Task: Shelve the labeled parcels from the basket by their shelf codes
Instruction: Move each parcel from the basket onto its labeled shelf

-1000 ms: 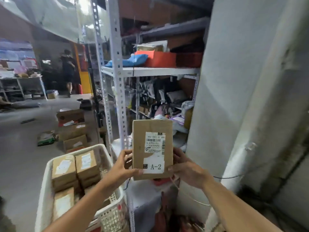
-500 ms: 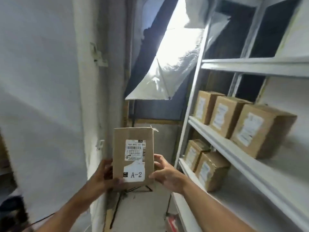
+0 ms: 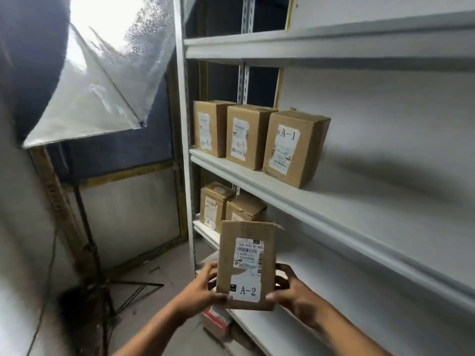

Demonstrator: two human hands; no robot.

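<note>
A flat brown cardboard parcel (image 3: 246, 263) with a white label reading A-2 stands upright in front of me. My left hand (image 3: 203, 289) grips its lower left edge and my right hand (image 3: 290, 291) grips its lower right edge. It hangs just in front of the white shelf unit's lower level (image 3: 321, 304). Two parcels marked A-2 (image 3: 214, 205) stand at the far end of that lower level. Three parcels marked A-1 (image 3: 293, 147) stand in a row on the shelf above (image 3: 334, 199). The basket is out of view.
The white shelf unit fills the right side, with another bare level (image 3: 321, 44) higher up. A softbox light (image 3: 102, 80) on a black tripod (image 3: 102, 278) stands in the left corner. A red and white object (image 3: 216, 321) lies on the floor under the parcel.
The view has swung right from the basket and another rack to this white shelf unit. Both hands have kept hold of the A-2 parcel and brought it closer to the lower shelf.
</note>
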